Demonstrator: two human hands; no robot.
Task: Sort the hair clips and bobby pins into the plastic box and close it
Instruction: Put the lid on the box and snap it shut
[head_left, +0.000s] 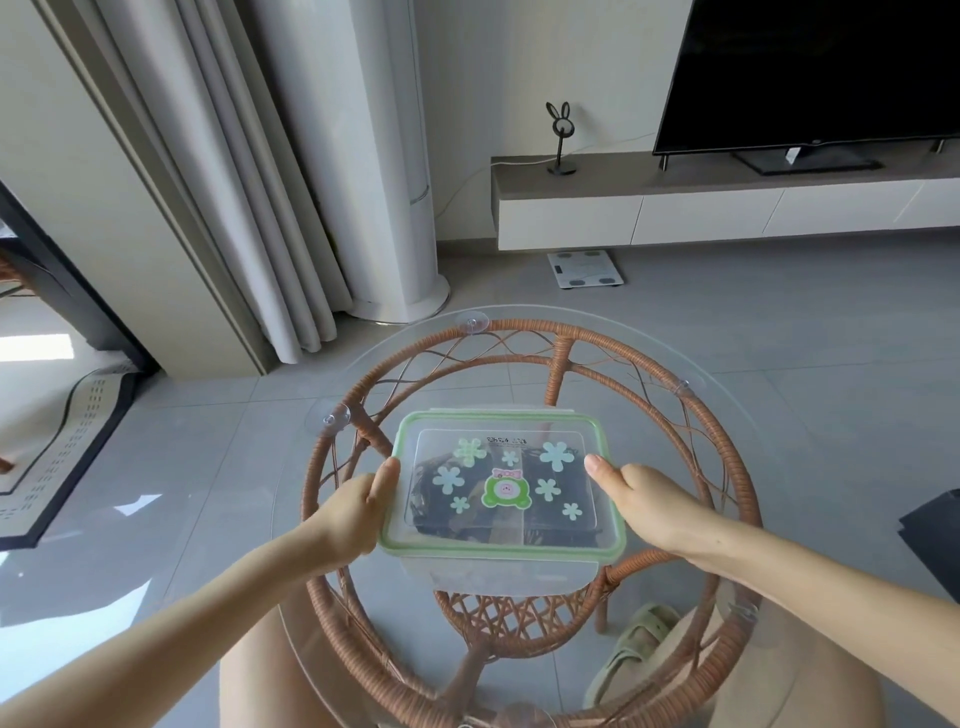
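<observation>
Left hand (358, 512): grip on the left edge of the plastic box (615, 535), thumb laid over the green rim, fingers curled down the side wall. Right hand (649, 504): mirror grip on the right edge, thumb flat on the lid (519, 444), the other fingers hidden behind the wall (presumably wrapped round it). Both grips have the box and nothing else.

Box sits on the glass counter (291, 519), lid on top and looking square to the rim all round. Through the clear lid, a dark jumble fills the inside: hair clips (452, 514) by the look of it, single bobby pins too small to pick out. No loose clips visible on the glass around the box.

Near flap (509, 571), on the side of the box towards the person, sticks out flat rather than folded down, so it reads as unlatched. Far side of the box: a flap edge shows, state unclear. Side flaps are under the hands, cannot tell.

Judged step: sorting done, closing in hand. Lid is placed, hands pressing or steadying it.

Next move likely calls for keeping one hand down on the lid while the other folds the near flap under the rim until it catches, then the remaining flaps. Risk: box skating on the smooth glass if pushed sideways.

Below the box, through the glass: woven rattan frame (719, 467); a sandal (631, 654) on the floor to the near right.
</observation>
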